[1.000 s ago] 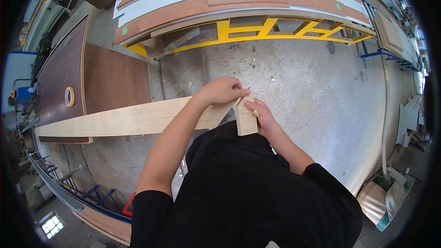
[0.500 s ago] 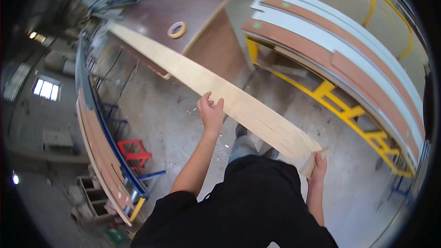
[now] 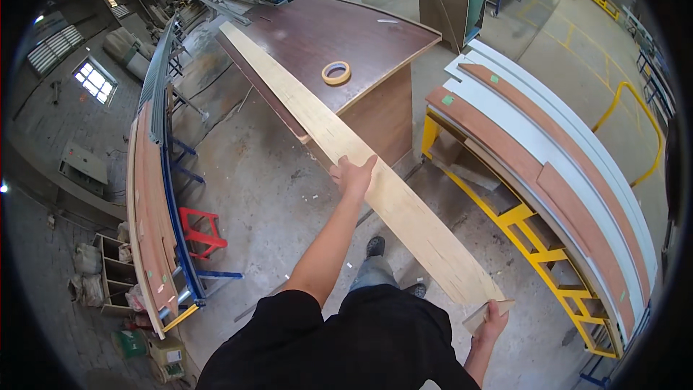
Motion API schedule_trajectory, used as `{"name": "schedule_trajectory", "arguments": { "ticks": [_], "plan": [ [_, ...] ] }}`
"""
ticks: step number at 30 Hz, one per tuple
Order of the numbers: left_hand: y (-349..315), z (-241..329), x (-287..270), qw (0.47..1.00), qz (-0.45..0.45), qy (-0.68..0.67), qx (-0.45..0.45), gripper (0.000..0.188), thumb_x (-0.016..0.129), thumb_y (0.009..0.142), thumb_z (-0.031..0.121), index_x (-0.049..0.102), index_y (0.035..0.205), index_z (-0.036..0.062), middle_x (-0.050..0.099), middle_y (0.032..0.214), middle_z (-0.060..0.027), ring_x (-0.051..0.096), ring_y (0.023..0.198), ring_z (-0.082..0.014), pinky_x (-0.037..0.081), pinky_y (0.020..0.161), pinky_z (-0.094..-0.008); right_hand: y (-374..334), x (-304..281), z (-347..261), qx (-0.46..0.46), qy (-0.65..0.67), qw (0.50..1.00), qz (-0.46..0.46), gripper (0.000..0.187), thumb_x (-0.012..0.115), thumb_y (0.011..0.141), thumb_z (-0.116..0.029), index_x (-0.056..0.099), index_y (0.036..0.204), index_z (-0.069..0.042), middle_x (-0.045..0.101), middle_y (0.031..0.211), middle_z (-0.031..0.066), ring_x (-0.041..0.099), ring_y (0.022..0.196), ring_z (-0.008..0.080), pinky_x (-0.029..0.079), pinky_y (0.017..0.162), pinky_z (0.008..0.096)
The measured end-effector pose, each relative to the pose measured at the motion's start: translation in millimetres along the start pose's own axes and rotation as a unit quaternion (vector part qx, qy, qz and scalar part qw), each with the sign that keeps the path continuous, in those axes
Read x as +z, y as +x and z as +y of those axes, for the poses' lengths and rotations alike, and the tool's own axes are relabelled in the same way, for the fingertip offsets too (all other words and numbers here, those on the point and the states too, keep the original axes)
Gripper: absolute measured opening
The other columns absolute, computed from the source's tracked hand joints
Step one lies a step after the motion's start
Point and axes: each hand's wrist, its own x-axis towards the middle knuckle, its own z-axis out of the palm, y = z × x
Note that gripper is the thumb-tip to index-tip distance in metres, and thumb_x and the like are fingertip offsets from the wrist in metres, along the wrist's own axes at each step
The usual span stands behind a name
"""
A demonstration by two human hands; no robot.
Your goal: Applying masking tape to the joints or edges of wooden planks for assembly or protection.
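A long, pale wooden board (image 3: 404, 206) slants from the table at upper left down toward me, its far end lying on the dark brown tabletop. My left hand (image 3: 354, 175) grips its left edge around midway, thumb laid over the upper face and fingers curled at the edge, partly hidden. At the near end, my right hand (image 3: 492, 323) pinches a small, flat, tan piece (image 3: 474, 319) against or just beside the board's end; whether this is wood or folded sandpaper I cannot tell.
A tape roll (image 3: 336, 73) lies on the brown table (image 3: 375, 40). On the right, a yellow frame (image 3: 516, 224) carries white and reddish-brown panels (image 3: 548, 144). A blue-framed rack (image 3: 177, 238) with long boards stands left, beside a red stool (image 3: 202, 232). My shoes are on the concrete floor.
My view has lifted and shifted, showing more of the room. My left hand has closed from raised, spread fingers onto the board's edge. My right hand still holds the tan piece at the near end.
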Motion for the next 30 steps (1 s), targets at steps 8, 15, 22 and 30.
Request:
{"name": "schedule_trajectory", "arguments": {
  "ticks": [8, 15, 22, 30],
  "plan": [
    [20, 14, 7, 0.996, 0.063, 0.04, -0.051, 0.12, 0.085, 0.066, 0.055, 0.022, 0.153, 0.001, 0.025, 0.145, -0.026, 0.033, 0.133, -0.0427, 0.038, 0.109, -0.0462, -6, 30, 2, 0.019, -0.029, 0.999, 0.012, 0.038, 0.068, 0.088, -0.008, 0.055, 0.123, 0.0, 0.065, 0.108, 0.0076, 0.063, 0.094, 0.0185, 0.05, 0.084, 0.0312],
    [29, 45, -8, 0.989, 0.065, 0.105, -0.079, 0.121, 0.084, 0.065, 0.056, 0.018, 0.157, 0.0138, 0.026, 0.145, -0.0245, 0.034, 0.134, -0.0418, 0.04, 0.107, -0.0491, -3, 65, -1, -0.011, -0.037, 0.999, -0.003, 0.037, 0.071, 0.087, -0.01, 0.056, 0.12, 0.0, 0.064, 0.106, 0.0074, 0.062, 0.092, 0.017, 0.05, 0.083, 0.0304],
    [73, 55, -19, 0.996, 0.024, -0.017, -0.08, 0.106, 0.077, 0.071, 0.043, 0.021, 0.157, 0.016, 0.041, 0.137, -0.0218, 0.045, 0.128, -0.0359, 0.042, 0.105, -0.0442, -1, 97, 2, -0.147, -0.065, 0.987, 0.005, 0.044, 0.075, 0.082, -0.008, 0.055, 0.12, 0.001, 0.064, 0.106, 0.0083, 0.062, 0.094, 0.0192, 0.05, 0.086, 0.0327],
    [198, 22, -20, 0.86, -0.073, -0.5, 0.076, 0.047, 0.051, 0.089, 0.024, 0.047, 0.132, 0.0047, 0.059, 0.101, -0.0052, 0.058, 0.092, -0.0175, 0.05, 0.08, -0.0365, 8, 148, 5, -0.253, -0.103, 0.961, -0.034, 0.049, 0.074, 0.072, 0.001, 0.059, 0.118, 0.002, 0.065, 0.111, 0.0112, 0.063, 0.1, 0.0182, 0.051, 0.092, 0.0344]
  ]
}}
